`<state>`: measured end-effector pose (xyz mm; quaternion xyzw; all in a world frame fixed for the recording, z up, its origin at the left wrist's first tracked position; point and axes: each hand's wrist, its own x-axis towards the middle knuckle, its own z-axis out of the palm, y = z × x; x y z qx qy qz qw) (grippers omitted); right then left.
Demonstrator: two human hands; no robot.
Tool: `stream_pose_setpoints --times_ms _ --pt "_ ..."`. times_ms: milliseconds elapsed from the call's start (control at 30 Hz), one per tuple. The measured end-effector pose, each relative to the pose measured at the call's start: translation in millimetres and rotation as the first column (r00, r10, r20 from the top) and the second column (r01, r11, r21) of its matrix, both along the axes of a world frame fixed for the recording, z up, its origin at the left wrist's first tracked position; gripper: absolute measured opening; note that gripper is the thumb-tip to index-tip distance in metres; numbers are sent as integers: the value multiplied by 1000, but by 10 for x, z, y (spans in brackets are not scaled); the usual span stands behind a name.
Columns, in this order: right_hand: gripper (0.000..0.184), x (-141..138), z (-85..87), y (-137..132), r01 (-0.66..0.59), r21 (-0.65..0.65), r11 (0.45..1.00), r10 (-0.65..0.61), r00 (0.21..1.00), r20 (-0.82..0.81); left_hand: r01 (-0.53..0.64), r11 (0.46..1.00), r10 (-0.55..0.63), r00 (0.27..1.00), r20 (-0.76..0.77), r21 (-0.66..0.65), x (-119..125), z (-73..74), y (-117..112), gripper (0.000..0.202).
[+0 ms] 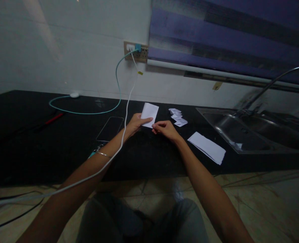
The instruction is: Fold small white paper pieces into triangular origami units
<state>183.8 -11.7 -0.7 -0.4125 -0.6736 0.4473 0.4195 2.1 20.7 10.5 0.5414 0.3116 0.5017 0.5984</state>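
Note:
My left hand (135,123) pinches the lower left edge of a small white paper sheet (149,113), thumb laid across it, just above the black countertop (38,135). My right hand (164,129) is closed at the sheet's lower right corner, fingertips pinching it. A thin bracelet circles my left wrist. Several small folded paper pieces (178,117) lie just right of the sheet. A stack of long white paper strips (207,147) rests near the counter's front edge, right of my right forearm.
A dark phone (110,128) lies left of my left hand. A white cable (128,101) and a teal cable (88,112) run from the wall socket (136,51). A red pen (53,118) lies far left. A steel sink (253,130) with faucet is at right.

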Motion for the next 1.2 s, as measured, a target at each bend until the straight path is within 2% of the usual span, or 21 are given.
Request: stream_pose_setpoints --times_ms 267,433,600,733,800,1033,1200 --pt "31 -3 9 4 2 5 1000 -2 1000 25 -9 1000 8 999 -44 -15 -18 84 -60 26" --pt "29 10 7 13 15 42 999 -16 1000 17 12 1000 -14 987 -161 -9 -79 129 -59 20" --pt "30 29 17 -2 31 33 999 -31 1000 0 134 989 -145 961 -236 -60 -176 124 -12 21" --pt "30 35 31 -15 44 21 999 -44 999 24 278 958 -287 909 -303 -73 -251 125 23 23" --pt "31 40 31 -14 37 14 999 -38 999 31 313 947 -321 888 -330 -77 -272 125 35 22" --pt "30 59 21 -3 -9 -3 1000 9 999 44 284 956 -292 902 -319 -72 -271 135 24 18" --pt "28 64 23 -3 4 -28 1000 -3 999 37 287 954 -300 906 -298 -86 -266 161 -6 16"
